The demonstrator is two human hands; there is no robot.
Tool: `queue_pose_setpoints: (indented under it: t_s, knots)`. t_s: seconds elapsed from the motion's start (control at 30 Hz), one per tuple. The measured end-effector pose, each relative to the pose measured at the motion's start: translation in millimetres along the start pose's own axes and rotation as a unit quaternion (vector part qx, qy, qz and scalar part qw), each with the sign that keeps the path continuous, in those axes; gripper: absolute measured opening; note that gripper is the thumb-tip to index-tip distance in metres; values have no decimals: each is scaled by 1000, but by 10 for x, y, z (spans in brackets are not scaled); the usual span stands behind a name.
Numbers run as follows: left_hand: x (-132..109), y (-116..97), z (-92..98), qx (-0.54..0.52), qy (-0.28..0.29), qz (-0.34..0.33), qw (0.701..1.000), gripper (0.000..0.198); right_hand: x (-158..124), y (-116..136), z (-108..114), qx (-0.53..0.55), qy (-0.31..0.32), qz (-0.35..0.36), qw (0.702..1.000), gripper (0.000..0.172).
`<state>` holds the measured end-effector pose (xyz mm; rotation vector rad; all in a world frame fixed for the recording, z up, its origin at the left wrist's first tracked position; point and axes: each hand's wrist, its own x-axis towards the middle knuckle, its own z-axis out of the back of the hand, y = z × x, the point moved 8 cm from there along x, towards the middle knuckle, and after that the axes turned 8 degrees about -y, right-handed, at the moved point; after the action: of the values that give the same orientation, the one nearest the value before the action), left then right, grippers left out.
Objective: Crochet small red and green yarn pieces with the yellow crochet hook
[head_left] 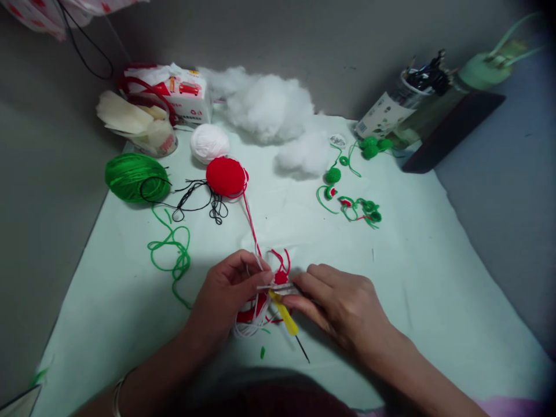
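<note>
My left hand [234, 284] is closed, thumb and forefinger pinching white yarn at the edge of a small red crochet piece [281, 277] with red tail ends. From the right, my right hand [343, 295] closes its thumb and fingers near the same piece. A thin silvery-grey strip [278, 286] runs between the fingertips; its kind is too blurred to tell. A yellow-handled crochet hook [284, 315] slants below the right thumb, its metal shaft towards me. Whether the thumb grips it I cannot tell. Loops of white yarn [251, 329] and a red strip [252, 313] lie beneath the hands.
A red yarn ball [226, 176], white ball [209, 143], green skein [136, 178] and black cord [195, 200] lie left. White stuffing [269, 107] sits behind. Small green crochet pieces [333, 175] lie right, before a pen holder [386, 107] and dark upright panel [454, 132].
</note>
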<state>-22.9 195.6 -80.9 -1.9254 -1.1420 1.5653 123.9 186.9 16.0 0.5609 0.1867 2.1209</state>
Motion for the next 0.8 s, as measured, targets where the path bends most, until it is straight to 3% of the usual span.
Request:
queue_pose_setpoints:
  t_s: [0.1,0.27,0.37,0.47,0.57,0.8]
  knots:
    - [-11,4,-24,-3,15,1,1000,21,-2,-21,47,28,-23,-1,999,49]
    - [-20,55,-28,-16,26,20,999,26,15,-152,139,172,-79,-58,980,43]
    - [-19,80,-27,-17,28,28,999,27,20,-235,63,249,-65,-98,961,17]
    - [-19,74,-43,-13,37,25,999,28,8,-274,-45,305,-35,-121,944,15]
    - [-21,67,-58,-2,45,20,999,28,-12,-283,-91,317,-24,-123,940,18]
    - [-21,87,-16,43,26,16,999,30,-35,-262,-126,252,5,-106,962,23]
